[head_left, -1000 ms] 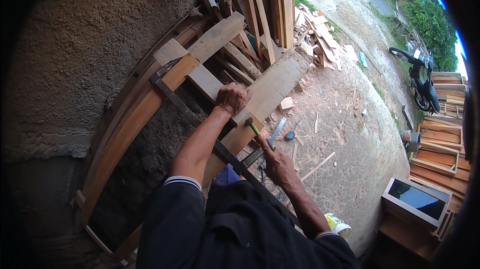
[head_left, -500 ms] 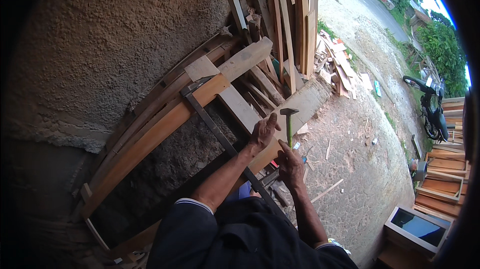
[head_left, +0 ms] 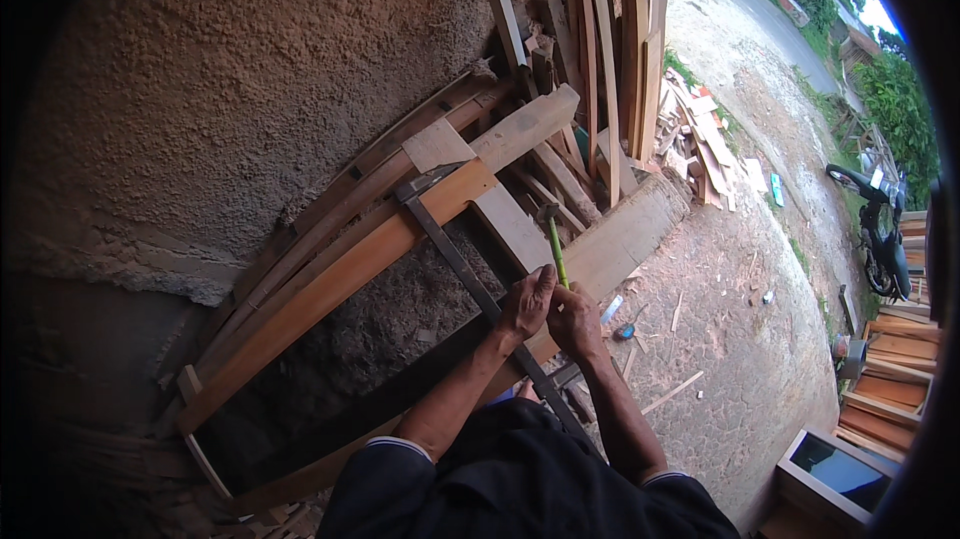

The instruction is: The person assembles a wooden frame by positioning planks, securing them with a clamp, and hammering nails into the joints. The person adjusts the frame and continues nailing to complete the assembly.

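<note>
By a rough wall (head_left: pixel 300 69), the right hand (head_left: pixel 577 325) wraps fingers round a hammer (head_left: pixel 558 251), the left hand's (head_left: pixel 524 307) grip unclear

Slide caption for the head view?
Right hand grips a slim green-handled hammer beside left hand, over a brown wooden frame.

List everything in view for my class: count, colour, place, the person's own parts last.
Hammer: one, green handle, in right grip
Frame: one, orange, left of centre
Clamp: one, dark, across the frame
Beams: several, pale, at frame's far end
Planks: several, brown, upright beyond beams
Scraps: many, pale, heaped right of planks
Small thing: one, blue, on ground
Motorbike: one, black, far right
Panels: several, orange, right edge
Glazed box: one, pale rim, lower right
Wall: one, brown, left
Plants: several, green, upper right
Sleeves: two, dark, lower edge
Left grip: one, bare, beside right grip
Right grip: one, bare, around hammer handle
</note>
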